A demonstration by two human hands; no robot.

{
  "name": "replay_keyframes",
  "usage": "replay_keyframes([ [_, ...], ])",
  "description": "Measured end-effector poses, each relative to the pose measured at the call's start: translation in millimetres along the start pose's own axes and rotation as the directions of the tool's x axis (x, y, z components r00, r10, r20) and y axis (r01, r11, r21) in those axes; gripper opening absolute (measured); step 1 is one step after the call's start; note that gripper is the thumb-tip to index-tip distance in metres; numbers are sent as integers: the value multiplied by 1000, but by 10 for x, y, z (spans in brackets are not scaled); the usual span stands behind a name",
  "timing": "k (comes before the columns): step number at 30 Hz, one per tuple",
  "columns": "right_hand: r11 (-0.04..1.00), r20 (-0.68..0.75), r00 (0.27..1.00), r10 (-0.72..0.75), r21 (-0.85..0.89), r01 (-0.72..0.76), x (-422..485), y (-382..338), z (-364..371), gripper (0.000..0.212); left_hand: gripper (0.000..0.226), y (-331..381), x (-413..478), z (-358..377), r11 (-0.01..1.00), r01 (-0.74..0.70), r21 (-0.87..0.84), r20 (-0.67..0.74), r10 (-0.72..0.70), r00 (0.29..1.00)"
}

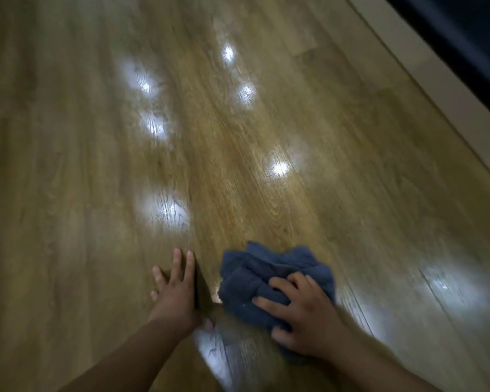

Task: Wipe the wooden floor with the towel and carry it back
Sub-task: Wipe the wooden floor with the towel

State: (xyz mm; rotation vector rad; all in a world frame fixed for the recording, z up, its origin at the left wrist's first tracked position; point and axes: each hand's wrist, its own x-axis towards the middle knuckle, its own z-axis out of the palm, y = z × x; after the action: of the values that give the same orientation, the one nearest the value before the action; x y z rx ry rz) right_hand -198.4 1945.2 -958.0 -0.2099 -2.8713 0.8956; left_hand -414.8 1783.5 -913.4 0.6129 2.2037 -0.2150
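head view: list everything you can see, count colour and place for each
wooden floor: one, brown planks, fills most of the view
light reflections: several, white, scattered over the middle of the floor and near the hands
towel: one, dark blue, bunched on the floor at lower centre-right
pale strip: one, beige, runs along the floor's edge at upper right
dark area: one, black, top right corner beyond the strip; too dark to tell what it is
left hand: one, flat on the floor with fingers spread, just left of the towel
right hand: one, on top of the towel, fingers curled into its folds
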Motion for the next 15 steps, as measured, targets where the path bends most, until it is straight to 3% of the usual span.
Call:
replay_keyframes([
  [8, 968, -175, 965, 197, -122, -220, -158, 577, -414, 54, 150, 30, -40, 9, 999, 39, 17, -13, -39, 999],
  [15, 949, -174, 953, 246, -157, -274, -166, 550, -461, 53, 148, 61, -67, 9, 1000, 28, 4, 3, -28, 1000],
])
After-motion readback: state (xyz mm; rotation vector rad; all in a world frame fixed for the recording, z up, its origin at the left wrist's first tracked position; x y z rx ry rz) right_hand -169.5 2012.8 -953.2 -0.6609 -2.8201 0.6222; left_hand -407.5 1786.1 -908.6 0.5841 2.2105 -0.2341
